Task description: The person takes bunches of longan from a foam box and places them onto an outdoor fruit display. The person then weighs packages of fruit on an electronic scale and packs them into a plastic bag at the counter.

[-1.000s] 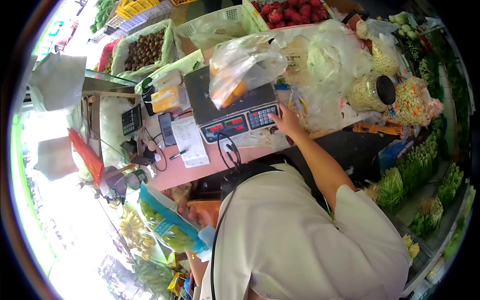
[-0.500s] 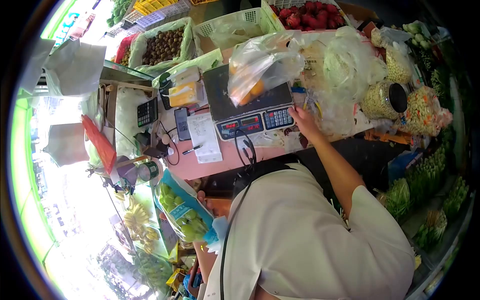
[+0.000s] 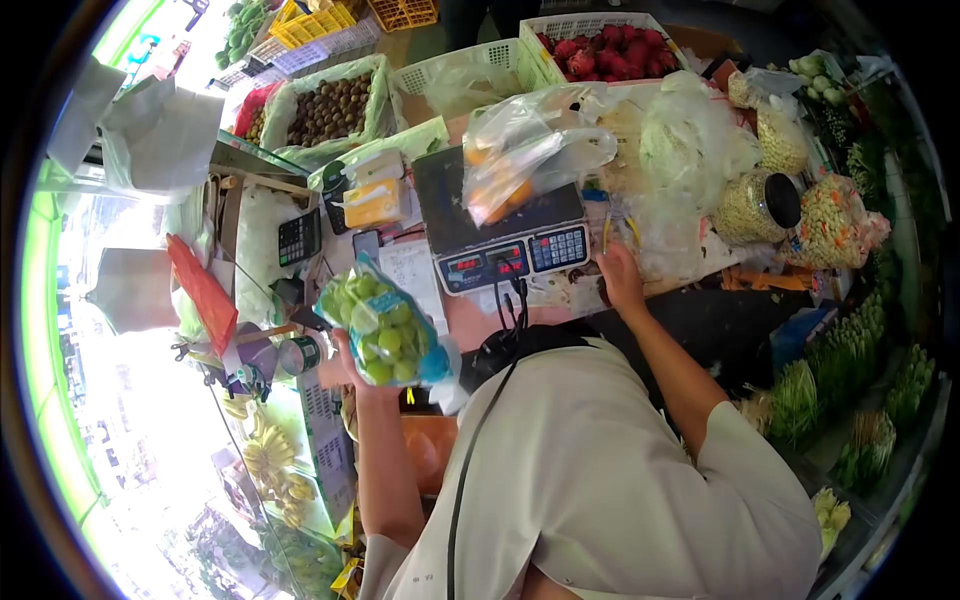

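- Bagged green fruit is held by the left hand.
- Right hand is noted beside the scale; grip cannot be told.
- Bagged oranges are carried on the scale.

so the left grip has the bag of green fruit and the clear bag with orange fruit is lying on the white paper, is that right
Not quite: the clear bag with orange fruit lies on top of the scale, not on the white paper, as the head view shows. The left grip does have the bag of green fruit.
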A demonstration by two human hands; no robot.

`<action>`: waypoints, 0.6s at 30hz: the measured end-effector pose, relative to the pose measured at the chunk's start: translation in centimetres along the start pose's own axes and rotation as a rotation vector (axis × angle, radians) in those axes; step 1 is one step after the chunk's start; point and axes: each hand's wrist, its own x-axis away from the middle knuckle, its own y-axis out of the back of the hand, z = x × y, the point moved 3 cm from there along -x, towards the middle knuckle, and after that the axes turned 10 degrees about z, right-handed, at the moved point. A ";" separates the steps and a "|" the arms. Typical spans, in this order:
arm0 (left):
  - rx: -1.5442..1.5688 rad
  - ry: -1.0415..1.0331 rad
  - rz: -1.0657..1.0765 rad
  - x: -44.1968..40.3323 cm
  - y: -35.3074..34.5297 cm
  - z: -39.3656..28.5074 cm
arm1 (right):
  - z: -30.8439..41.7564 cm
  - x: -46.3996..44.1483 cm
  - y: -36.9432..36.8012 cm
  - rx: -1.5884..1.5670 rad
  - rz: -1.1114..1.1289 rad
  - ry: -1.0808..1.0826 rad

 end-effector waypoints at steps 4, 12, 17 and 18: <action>-0.042 0.099 0.088 -6.1 1.3 -0.4 | -0.4 3.9 1.2 0.201 -0.064 -0.026; -0.074 0.272 -0.026 -16.0 5.0 1.9 | -4.3 14.0 3.9 0.242 -0.128 -0.301; -0.159 0.410 -0.049 -19.4 6.4 3.8 | -3.9 20.1 4.5 0.194 -0.248 -0.444; -0.171 0.440 -0.073 -20.0 6.8 4.0 | -4.2 21.0 4.3 0.178 -0.271 -0.457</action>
